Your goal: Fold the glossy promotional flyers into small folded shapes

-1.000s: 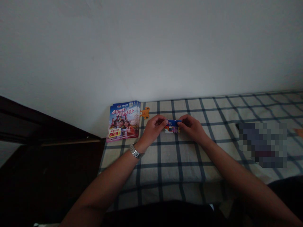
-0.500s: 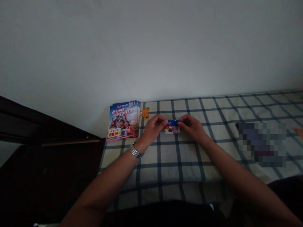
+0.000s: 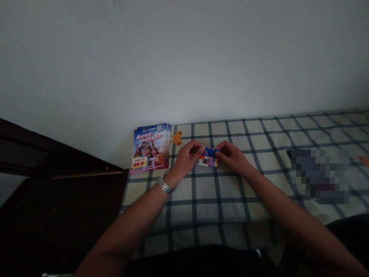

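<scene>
A small folded paper (image 3: 208, 158), printed in blue, orange, purple and white, is pinched between my two hands above the checked cloth. My left hand (image 3: 188, 156), with a metal-band watch on the wrist, grips its upper left corner between thumb and fingers. The upper right corner is held by my right hand (image 3: 230, 154), its thumb lying on the blue band. What is on the underside of the paper is hidden. To the left of my left hand lies a stack of colourful flyers (image 3: 150, 148) showing two people and "89.9".
A white-and-blue checked cloth (image 3: 201, 192) covers the bed-like surface along a pale wall (image 3: 184, 61). An orange bear print (image 3: 176, 138) shows beside the flyers. On the right lies a pixelated dark object (image 3: 317, 177). Dark furniture (image 3: 57, 154) stands at left.
The folded paper has tilted, its right side lower than before, and more of its lower printed part shows. My right hand has shifted slightly with it. The flyers have stayed in place.
</scene>
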`<act>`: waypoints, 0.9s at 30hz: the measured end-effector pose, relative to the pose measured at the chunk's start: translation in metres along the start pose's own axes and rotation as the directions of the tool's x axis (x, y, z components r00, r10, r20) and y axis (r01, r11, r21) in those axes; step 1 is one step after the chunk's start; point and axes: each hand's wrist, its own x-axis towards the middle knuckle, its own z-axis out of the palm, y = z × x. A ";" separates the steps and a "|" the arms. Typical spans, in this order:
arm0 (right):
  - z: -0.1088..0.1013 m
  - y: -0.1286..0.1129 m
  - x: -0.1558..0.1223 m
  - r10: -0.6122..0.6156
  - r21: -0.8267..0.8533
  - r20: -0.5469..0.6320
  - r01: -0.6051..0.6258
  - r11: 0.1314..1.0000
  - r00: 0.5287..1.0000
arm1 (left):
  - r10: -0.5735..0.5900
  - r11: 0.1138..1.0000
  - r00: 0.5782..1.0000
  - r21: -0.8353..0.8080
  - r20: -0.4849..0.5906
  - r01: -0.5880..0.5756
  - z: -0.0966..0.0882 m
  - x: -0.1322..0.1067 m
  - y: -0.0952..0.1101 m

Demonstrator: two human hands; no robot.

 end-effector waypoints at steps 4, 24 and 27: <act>0.001 0.000 0.000 0.006 -0.010 0.033 -0.005 1.000 0.999 | 0.010 1.000 1.000 -0.005 -0.001 -0.010 0.000 0.000 0.002; 0.002 -0.010 -0.004 0.029 -0.087 -0.008 -0.029 0.996 1.000 | -0.008 1.000 1.000 -0.014 0.012 0.008 0.003 0.000 0.001; 0.001 -0.009 -0.004 0.045 -0.071 -0.014 -0.046 0.996 0.999 | -0.019 0.999 0.999 -0.033 0.026 0.020 0.003 0.000 0.001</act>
